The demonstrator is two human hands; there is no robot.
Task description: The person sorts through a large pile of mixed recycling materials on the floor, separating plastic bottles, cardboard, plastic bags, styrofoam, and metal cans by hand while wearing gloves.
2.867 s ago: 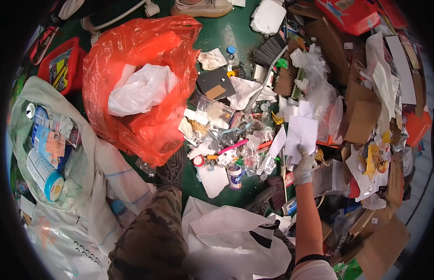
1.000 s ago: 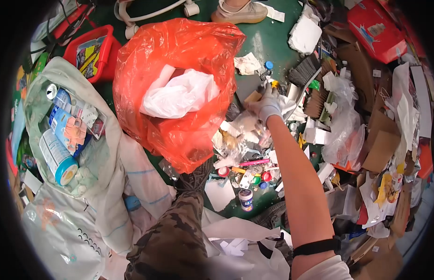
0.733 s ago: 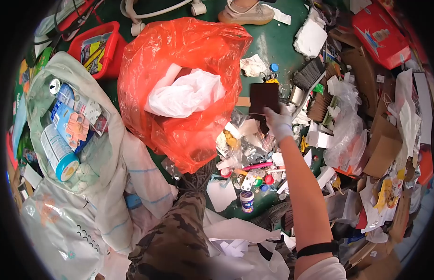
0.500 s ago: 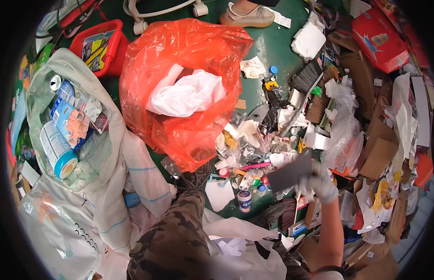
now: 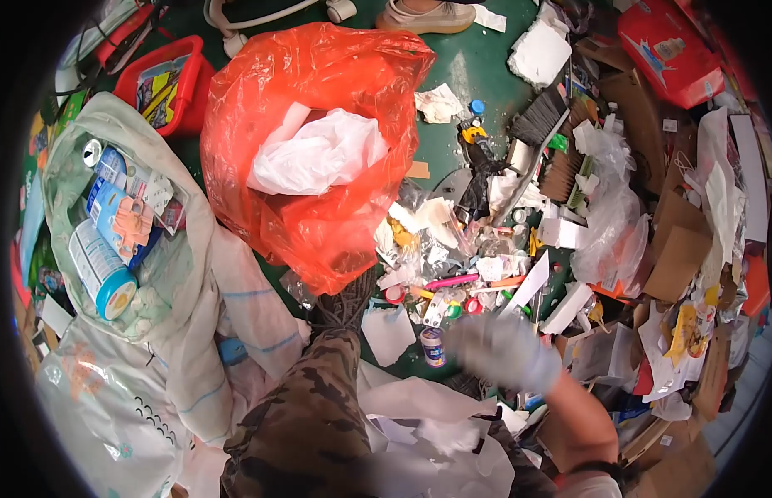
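Observation:
My right hand (image 5: pixel 506 353), in a pale glove, is blurred by motion beside a small purple-and-white tub (image 5: pixel 433 347). Its fingers are smeared, so their pose is unclear. Around it lies a heap of mixed small litter, with a pink stick (image 5: pixel 452 281), a white strip (image 5: pixel 529 284) and a white card (image 5: pixel 388 334). A red plastic bag (image 5: pixel 236 141) stands open with a white bag (image 5: pixel 324 153) inside it. My left hand is not visible.
At left, a pale sack (image 5: pixel 183 183) holds a blue-capped canister (image 5: pixel 102 270) and packets. Behind it is a red basket (image 5: pixel 187 91). Cardboard (image 5: pixel 676 257) is piled at right. A brush (image 5: pixel 539 116) lies beyond the litter, and another person's shoe (image 5: pixel 427 17) is at the top.
My right hand has moved left and lost the dark flat piece it held, which I cannot see now. A white strip now shows near the litter. The view has shifted slightly.

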